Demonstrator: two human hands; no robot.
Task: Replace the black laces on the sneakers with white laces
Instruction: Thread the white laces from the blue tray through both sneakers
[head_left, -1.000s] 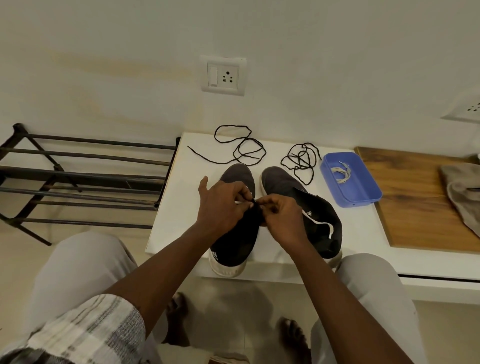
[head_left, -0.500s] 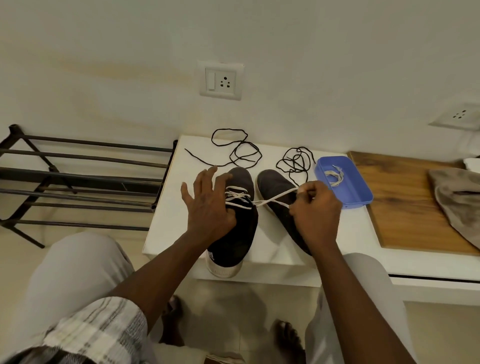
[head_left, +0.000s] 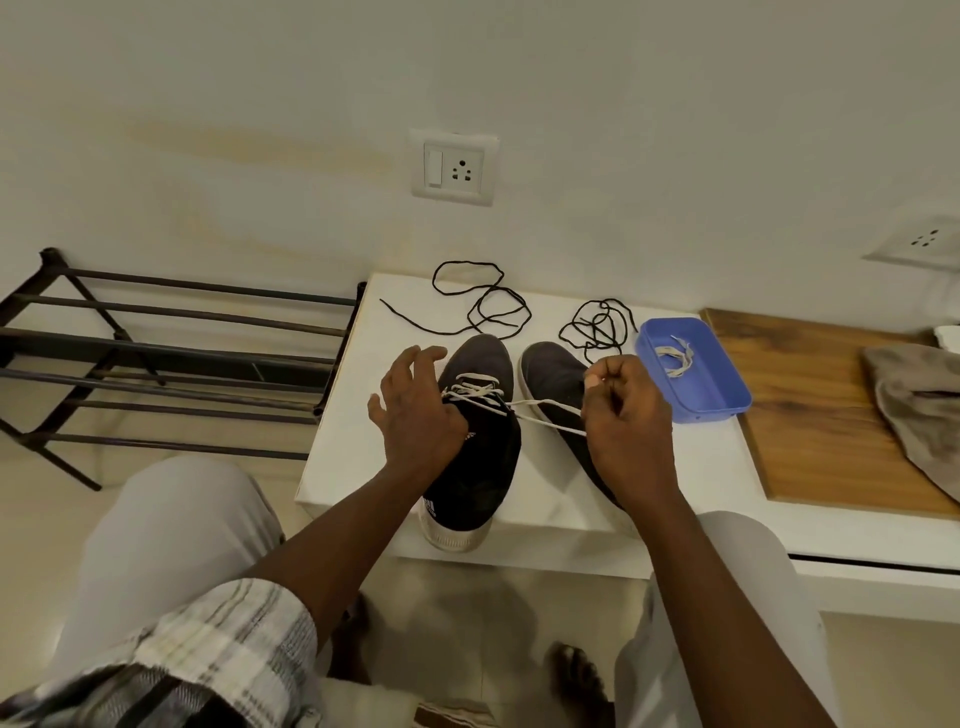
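Two dark sneakers stand side by side on the white table (head_left: 675, 483). The left sneaker (head_left: 483, 467) has a white lace (head_left: 475, 392) threaded across its upper eyelets. My left hand (head_left: 415, 415) rests on that shoe's left side with its fingers spread. My right hand (head_left: 626, 415) pinches the lace's loose ends, which stretch taut to the right over the right sneaker (head_left: 553, 384). That shoe shows no lace. Two black laces (head_left: 483, 304) (head_left: 597, 325) lie loose behind the shoes. Another white lace (head_left: 675, 358) lies in the blue tray (head_left: 717, 400).
A black metal shoe rack (head_left: 171, 364) stands left of the table. A wooden board (head_left: 831, 415) with a grey cloth (head_left: 919, 410) lies to the right. A wall socket (head_left: 453, 167) is above the table. My knees and bare feet are in front of the table edge.
My hands have parted from the middle of the left sneaker. The right hand drew the white lace out to the right, and the left hand flattened onto the shoe.
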